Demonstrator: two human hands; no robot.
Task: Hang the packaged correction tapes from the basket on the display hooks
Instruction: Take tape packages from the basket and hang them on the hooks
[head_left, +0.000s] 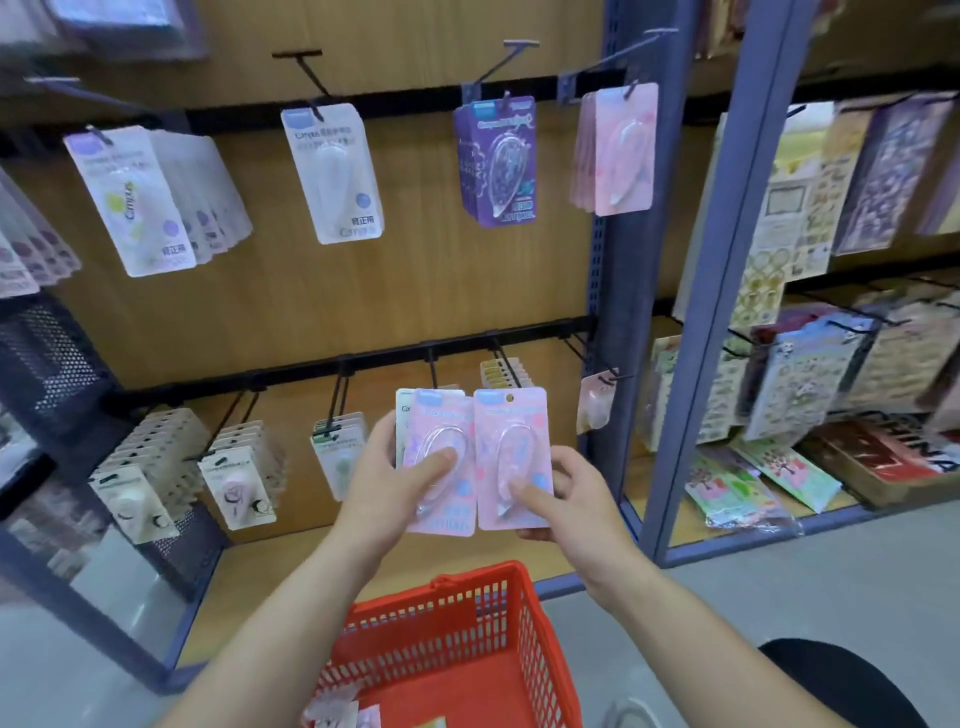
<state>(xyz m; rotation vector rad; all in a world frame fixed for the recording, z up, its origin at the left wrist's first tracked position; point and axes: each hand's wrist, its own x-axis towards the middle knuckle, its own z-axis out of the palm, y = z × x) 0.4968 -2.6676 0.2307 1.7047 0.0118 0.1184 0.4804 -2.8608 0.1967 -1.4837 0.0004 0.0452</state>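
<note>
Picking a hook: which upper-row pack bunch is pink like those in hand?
The rightmost pink packs, beside the blue upright; the others there are white or purple.

Pink packs (511, 457), red basket (467, 639)

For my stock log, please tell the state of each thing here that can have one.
left hand: grips a stack of packs, pink in front.
right hand: pinches one pink pack, unhung.
red basket: loose packs lie inside.
upper pink packs: hanging, several deep.
</note>
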